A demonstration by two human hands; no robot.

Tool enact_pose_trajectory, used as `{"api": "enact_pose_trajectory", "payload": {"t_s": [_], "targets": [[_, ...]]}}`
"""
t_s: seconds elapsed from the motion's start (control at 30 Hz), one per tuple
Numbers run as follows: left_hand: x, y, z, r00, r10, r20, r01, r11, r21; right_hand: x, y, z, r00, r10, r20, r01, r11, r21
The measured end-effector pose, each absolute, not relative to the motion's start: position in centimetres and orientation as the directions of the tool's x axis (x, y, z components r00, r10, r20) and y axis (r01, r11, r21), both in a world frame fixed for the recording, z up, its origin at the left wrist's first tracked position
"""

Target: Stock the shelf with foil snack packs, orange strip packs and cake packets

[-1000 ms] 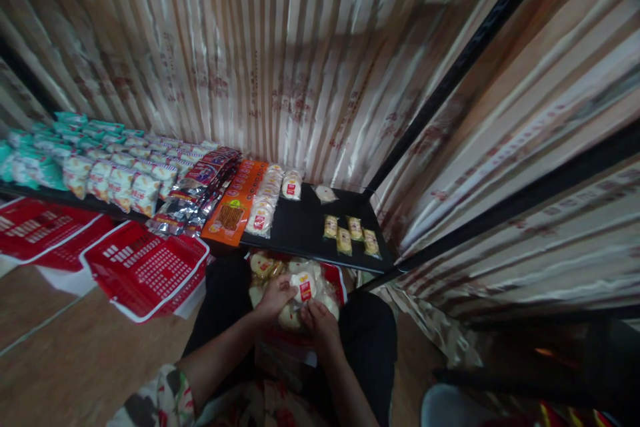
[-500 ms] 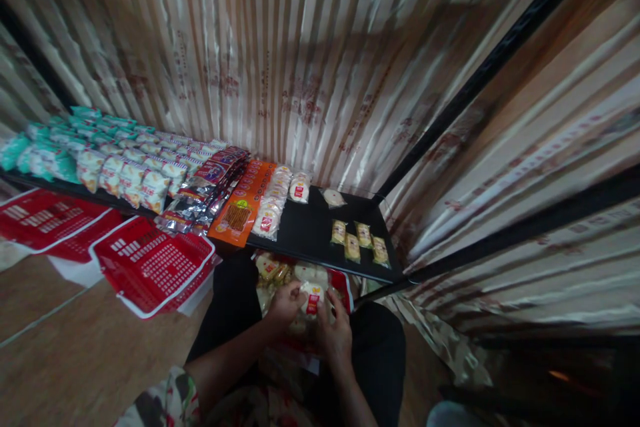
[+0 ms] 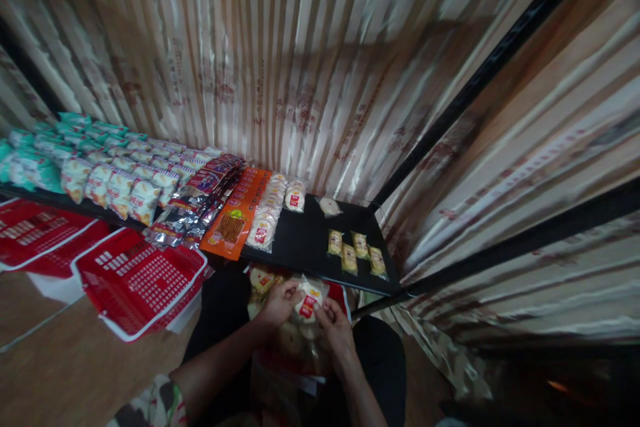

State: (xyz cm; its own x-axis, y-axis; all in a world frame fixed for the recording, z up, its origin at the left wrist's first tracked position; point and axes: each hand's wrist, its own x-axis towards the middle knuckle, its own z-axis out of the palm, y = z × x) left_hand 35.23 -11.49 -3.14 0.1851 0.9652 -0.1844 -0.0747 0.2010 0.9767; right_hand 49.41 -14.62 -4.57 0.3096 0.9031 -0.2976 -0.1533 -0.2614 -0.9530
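Note:
Between my two hands is a clear packet of round white crackers with a red label (image 3: 309, 304). My left hand (image 3: 278, 305) pinches its left edge, and my right hand (image 3: 336, 324) grips its lower right edge. Beneath them, between my knees, sits a red basket (image 3: 341, 295) holding more clear packets of pale round crackers, partly covered by my hands. Just beyond, a row of similar white cracker packets (image 3: 262, 232) lies on the black shelf (image 3: 295, 240), with another red-labelled packet (image 3: 295, 196) beside the row's far end.
Small yellow packets (image 3: 349, 257) and one pale round packet (image 3: 329, 206) lie on the shelf's right part. To the left are orange bags (image 3: 235, 213), dark purple bags (image 3: 200, 197), white snack bags (image 3: 120, 193) and green bags (image 3: 40, 167). Another red basket (image 3: 143, 280) stands on the floor.
The held packet is now tilted, and my right fingers have closed in on its lower right edge. My view has shifted slightly, so the shelf appears lower and farther left.

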Motion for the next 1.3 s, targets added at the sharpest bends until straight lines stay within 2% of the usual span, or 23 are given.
{"api": "enact_pose_trajectory", "payload": {"t_s": [0.1,0.23,0.33,0.47,0.63,1.0,1.2,1.3], "targets": [[35.1,-10.6,-2.5,0.194,0.965,-0.174,-0.074,0.191,0.979,49.3,-13.6,-3.7,0.259,0.920,-0.294,-0.164,-0.258,-0.952],[34.8,-9.1,-1.7,0.133,0.975,-0.178,0.019,0.177,0.984,48.8,-11.9,-2.6,0.254,0.943,-0.217,-0.111,-0.195,-0.975],[34.7,-7.7,-1.4,0.033,0.987,-0.159,0.146,0.153,0.977,48.4,-10.3,-1.9,0.242,0.960,-0.141,-0.053,-0.133,-0.990],[34.7,-5.6,-1.1,-0.091,0.995,-0.037,0.363,0.068,0.929,47.9,-7.9,-1.3,0.239,0.968,-0.074,-0.037,-0.067,-0.997],[34.6,-3.4,-0.3,-0.142,0.990,0.010,0.466,0.058,0.883,47.5,-5.5,-1.6,0.257,0.964,-0.072,-0.038,-0.064,-0.997],[35.4,-0.8,-0.3,-0.197,0.980,0.033,0.473,0.066,0.879,47.6,-0.8,-2.9,0.316,0.949,-0.001,0.151,-0.052,-0.987],[36.6,-0.6,-1.0,-0.220,0.971,0.091,0.543,0.044,0.839,47.3,1.7,-3.7,0.273,0.962,-0.009,0.094,-0.036,-0.995],[37.1,-0.3,-1.2,-0.190,0.978,0.083,0.580,0.044,0.813,47.2,2.8,-3.8,0.288,0.958,-0.003,0.138,-0.045,-0.989]]}}
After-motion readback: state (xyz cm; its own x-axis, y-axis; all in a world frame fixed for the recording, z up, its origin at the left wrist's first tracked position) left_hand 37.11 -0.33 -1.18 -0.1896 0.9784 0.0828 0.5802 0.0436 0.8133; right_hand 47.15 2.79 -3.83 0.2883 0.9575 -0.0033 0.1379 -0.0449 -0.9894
